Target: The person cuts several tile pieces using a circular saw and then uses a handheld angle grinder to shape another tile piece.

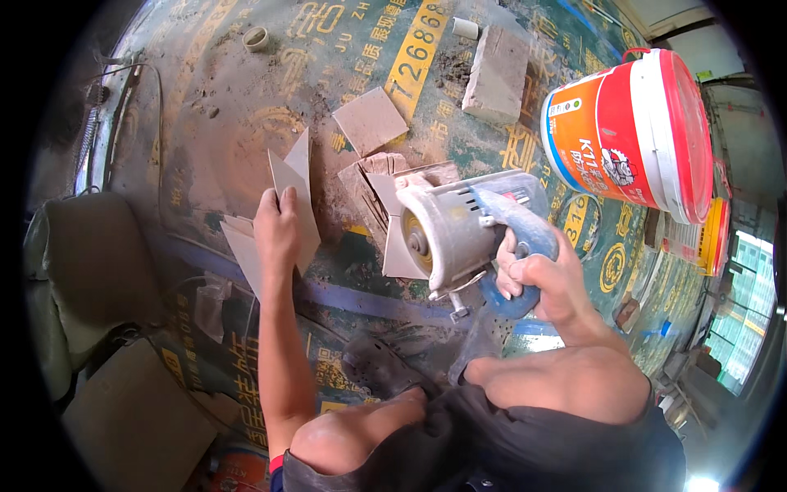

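Note:
My left hand [276, 230] is closed around thin, pale tile pieces [302, 193], held tilted above the floor. Another light tile piece [240, 250] shows beside that wrist, partly hidden by the arm. In my right hand [548, 279] is the blue handle of a dusty circular saw [459, 221]. Its round blade [416, 238] faces left under the metal guard; whether it spins I cannot tell. Below and behind the saw lies a pile of cut tile pieces [361, 184], partly covered by the tool. A squarish tile offcut [370, 120] lies flat just beyond the pile.
A red and white bucket [623, 131] lies at the right, near a pale block [498, 74]. A small round cup [256, 38] sits far left. Dusty green printed sheeting [246, 156] covers the floor. A cable [160, 139] runs along the left, above a padded seat [90, 262].

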### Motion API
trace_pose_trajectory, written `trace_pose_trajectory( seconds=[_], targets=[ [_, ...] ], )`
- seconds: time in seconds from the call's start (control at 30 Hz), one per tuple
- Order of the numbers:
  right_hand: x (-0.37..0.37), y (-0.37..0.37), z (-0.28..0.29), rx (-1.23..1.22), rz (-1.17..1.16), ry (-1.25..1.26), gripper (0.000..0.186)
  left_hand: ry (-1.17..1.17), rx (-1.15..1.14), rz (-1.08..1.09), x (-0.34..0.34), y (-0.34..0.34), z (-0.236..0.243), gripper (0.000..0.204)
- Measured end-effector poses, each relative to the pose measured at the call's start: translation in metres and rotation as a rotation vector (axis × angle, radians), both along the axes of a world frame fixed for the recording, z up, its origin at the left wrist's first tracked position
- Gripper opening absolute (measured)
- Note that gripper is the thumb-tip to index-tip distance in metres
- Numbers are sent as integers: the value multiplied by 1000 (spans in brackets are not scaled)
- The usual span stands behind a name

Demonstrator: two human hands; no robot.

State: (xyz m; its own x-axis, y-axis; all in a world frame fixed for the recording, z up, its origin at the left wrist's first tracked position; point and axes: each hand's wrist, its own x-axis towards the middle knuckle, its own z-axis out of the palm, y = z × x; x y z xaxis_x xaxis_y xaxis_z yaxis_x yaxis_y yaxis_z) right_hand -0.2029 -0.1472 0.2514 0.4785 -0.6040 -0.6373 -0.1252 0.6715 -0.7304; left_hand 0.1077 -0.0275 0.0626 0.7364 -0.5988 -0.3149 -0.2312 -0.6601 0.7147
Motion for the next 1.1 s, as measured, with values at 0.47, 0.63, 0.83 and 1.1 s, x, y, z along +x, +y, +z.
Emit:
trace_pose_trajectory(
  seconds=[0.47, 0.63, 0.83, 1.1],
  targets=[
    [-45, -15, 4, -103, -244, 78, 31, -512, -61, -612, -63, -45, 47, 52],
    [-56, -20, 3, -161, -269, 144, 32, -461, -153, -1081, -109, -91, 26, 55],
    [-80, -25, 12, -132, -338, 39, 29, -225, 48, -1082, -115, -115, 40, 44],
    [-89, -30, 17, -187, -347, 90, 35, 73, 109, -428, -48, -50, 31, 31]
  ],
)
